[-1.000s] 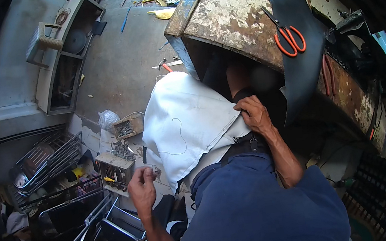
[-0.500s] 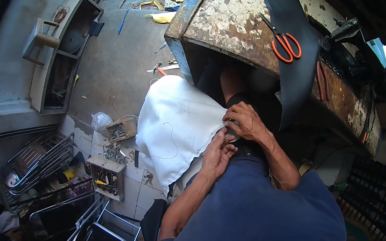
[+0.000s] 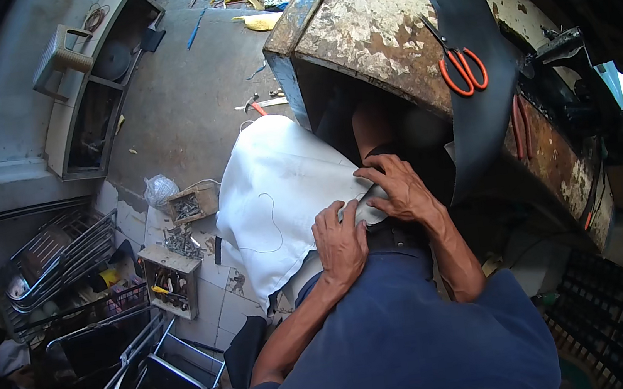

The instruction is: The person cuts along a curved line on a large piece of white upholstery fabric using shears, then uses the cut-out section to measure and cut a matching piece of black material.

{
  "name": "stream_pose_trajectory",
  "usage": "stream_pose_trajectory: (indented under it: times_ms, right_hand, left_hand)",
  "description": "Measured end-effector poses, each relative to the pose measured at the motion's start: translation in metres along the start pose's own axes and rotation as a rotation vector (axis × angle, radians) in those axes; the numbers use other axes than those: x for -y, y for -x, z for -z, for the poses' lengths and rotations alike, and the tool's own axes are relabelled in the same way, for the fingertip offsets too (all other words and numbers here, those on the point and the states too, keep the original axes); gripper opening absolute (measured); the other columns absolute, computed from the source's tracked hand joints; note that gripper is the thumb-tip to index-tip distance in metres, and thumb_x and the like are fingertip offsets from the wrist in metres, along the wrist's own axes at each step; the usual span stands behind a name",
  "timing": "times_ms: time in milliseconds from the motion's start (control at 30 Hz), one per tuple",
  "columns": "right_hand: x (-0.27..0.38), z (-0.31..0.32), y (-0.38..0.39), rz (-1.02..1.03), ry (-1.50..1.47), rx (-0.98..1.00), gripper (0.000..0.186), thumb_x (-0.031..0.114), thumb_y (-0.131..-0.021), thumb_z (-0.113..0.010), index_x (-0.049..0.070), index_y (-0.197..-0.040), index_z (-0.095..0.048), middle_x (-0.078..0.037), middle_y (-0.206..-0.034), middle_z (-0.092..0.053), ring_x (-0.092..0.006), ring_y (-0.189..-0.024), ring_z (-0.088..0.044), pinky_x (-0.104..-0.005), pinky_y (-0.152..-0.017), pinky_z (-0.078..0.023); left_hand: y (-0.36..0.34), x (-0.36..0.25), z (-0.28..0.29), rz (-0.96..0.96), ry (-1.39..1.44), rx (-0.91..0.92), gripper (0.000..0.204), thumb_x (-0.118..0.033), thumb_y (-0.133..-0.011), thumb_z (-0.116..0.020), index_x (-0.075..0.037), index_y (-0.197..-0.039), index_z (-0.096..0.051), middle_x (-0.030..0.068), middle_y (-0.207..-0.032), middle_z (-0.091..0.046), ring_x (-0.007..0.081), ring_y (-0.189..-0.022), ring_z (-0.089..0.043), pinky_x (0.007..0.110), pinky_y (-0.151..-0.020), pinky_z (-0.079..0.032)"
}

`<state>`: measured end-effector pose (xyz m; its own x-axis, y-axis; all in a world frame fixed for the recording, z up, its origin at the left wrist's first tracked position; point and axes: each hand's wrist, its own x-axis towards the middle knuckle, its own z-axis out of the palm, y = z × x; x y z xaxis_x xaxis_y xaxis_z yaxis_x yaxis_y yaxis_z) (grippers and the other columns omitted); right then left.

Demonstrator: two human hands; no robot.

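A white cloth point(image 3: 280, 190) lies draped over my lap, with a thin dark thread curling on it. My left hand point(image 3: 341, 241) rests flat on the cloth's near edge at my waist, fingers pressing a small grey piece point(image 3: 370, 210). My right hand point(image 3: 400, 187) sits just beyond, fingers bent over the same grey piece and the cloth edge. Both hands touch each other. On the worn, rusty table point(image 3: 378, 38) ahead lies a black sheet point(image 3: 472, 74) with orange-handled scissors point(image 3: 459, 67) on top.
A black sewing machine point(image 3: 571, 92) stands at the table's right end. On the floor to my left are small wooden boxes of nails point(image 3: 188, 206) and tools point(image 3: 169, 270), a hammer point(image 3: 258, 108), stacked metal chair frames point(image 3: 62, 256) and a low shelf unit point(image 3: 96, 89).
My left hand came up from the floor boxes at the left and now lies on the cloth beside my right hand. My right hand shifted slightly onto the grey piece.
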<state>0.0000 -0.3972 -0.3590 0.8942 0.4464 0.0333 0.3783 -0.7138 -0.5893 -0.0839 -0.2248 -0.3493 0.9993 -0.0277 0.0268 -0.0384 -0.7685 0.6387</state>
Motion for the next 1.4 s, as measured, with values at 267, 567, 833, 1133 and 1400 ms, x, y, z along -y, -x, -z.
stream_pose_trajectory:
  times_ms: [267, 567, 833, 1133, 1400]
  right_hand:
    - [-0.025, -0.014, -0.004, -0.06, -0.206, 0.01, 0.016, 0.012, -0.09, -0.068, 0.008, -0.105, -0.07, -0.009, -0.096, -0.068, -0.03, -0.093, -0.065, -0.0411, -0.083, -0.051]
    - [-0.01, -0.012, -0.025, -0.314, -0.414, 0.249, 0.024, 0.024, -0.099, -0.056, 0.004, -0.102, -0.068, -0.014, -0.092, -0.067, -0.0335, -0.089, -0.065, -0.0426, -0.079, -0.049]
    - [-0.019, -0.013, -0.028, -0.284, -0.511, 0.297, 0.028, 0.026, -0.1, -0.055, 0.001, -0.104, -0.068, -0.017, -0.087, -0.066, -0.0329, -0.084, -0.064, -0.0421, -0.078, -0.049]
    - [-0.016, -0.012, -0.028, -0.241, -0.488, 0.281, 0.027, 0.024, -0.101, -0.054, 0.0, -0.104, -0.067, -0.018, -0.091, -0.066, -0.0332, -0.087, -0.064, -0.042, -0.08, -0.048]
    - [-0.032, -0.027, -0.02, -0.348, -0.369, 0.163, 0.025, 0.026, -0.1, -0.055, 0.006, -0.104, -0.069, -0.017, -0.093, -0.067, -0.0355, -0.092, -0.065, -0.0447, -0.081, -0.048]
  left_hand:
    - [-0.034, 0.039, 0.002, -0.104, 0.007, -0.06, 0.012, -0.01, -0.088, -0.066, -0.002, -0.097, -0.07, 0.0138, -0.08, -0.068, 0.0336, -0.079, -0.066, 0.04, -0.081, -0.048]
    - [-0.086, 0.067, 0.058, 0.274, 0.19, 0.482, 0.024, -0.021, -0.097, -0.058, -0.002, -0.104, -0.072, 0.022, -0.079, -0.069, 0.0358, -0.075, -0.068, 0.043, -0.073, -0.051]
    - [-0.075, 0.053, 0.056, 0.107, 0.146, 0.272, 0.017, -0.019, -0.092, -0.068, -0.004, -0.098, -0.071, 0.0166, -0.083, -0.067, 0.0343, -0.08, -0.066, 0.042, -0.077, -0.049]
    - [-0.074, 0.036, 0.032, -0.275, -0.185, 0.016, 0.008, -0.013, -0.085, -0.071, -0.008, -0.09, -0.068, 0.0064, -0.09, -0.06, 0.0257, -0.093, -0.057, 0.046, -0.092, -0.037]
    - [-0.056, 0.05, 0.061, -0.01, 0.575, 0.119, 0.009, -0.008, -0.093, -0.055, -0.003, -0.087, -0.05, 0.0092, -0.086, -0.049, 0.0289, -0.086, -0.049, 0.037, -0.088, -0.036]
